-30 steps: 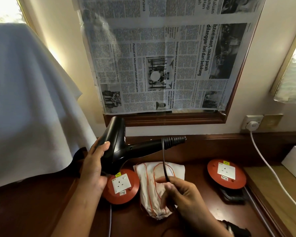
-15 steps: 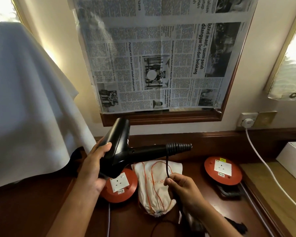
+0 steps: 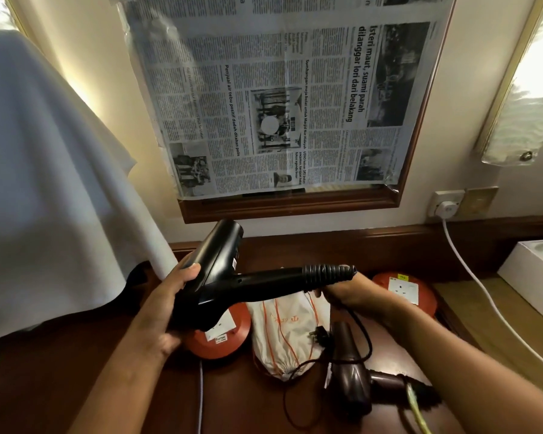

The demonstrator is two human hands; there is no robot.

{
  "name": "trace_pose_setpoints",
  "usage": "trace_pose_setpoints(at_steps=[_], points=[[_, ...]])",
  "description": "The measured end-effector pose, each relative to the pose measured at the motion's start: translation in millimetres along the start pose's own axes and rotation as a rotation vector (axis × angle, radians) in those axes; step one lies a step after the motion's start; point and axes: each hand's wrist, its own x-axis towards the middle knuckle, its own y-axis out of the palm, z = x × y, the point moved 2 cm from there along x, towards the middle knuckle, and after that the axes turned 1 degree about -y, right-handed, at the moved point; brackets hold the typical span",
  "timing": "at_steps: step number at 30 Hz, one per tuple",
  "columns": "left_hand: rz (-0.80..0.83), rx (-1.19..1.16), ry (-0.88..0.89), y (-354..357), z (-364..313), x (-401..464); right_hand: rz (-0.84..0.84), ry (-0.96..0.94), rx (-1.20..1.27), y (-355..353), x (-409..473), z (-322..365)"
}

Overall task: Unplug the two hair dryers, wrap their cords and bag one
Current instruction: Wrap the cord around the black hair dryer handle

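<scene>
The left hand [image 3: 166, 305] grips the barrel of the black hair dryer [image 3: 232, 277], held above the desk [image 3: 60, 386], while the right hand [image 3: 351, 292] curls around its cord [image 3: 362, 327] under the ribbed handle end, above the white bag [image 3: 282, 333] and brown dryer [image 3: 351, 371]

Before me a newspaper [image 3: 279, 98] covers the wood-framed mirror [image 3: 295, 205] on the cream wall [image 3: 470, 57]; my dark bench [image 3: 44, 380] glows under side light.

left hand [image 3: 166, 303] grips black hair dryer [image 3: 223, 277] at centre | right hand [image 3: 351, 292] holds its cord [image 3: 362, 327] | brown hair dryer [image 3: 350, 374] lower right on desk [image 3: 60, 371]
</scene>
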Motion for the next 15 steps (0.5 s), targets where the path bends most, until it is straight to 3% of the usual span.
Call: trace_pose_setpoints(at_steps=[5, 10, 15], points=[[0.117, 0.094, -0.075, -3, 1, -1, 0.129, -0.155, -0.312, -30, 6, 20], [0.274, 0.136, -0.17, -3, 3, 2, 0.223, -0.12, -0.338, -44, 5, 40], [0.288, 0.16, -0.203, -2, 6, 5, 0.281, -0.082, -0.275, -46, -6, 54]])
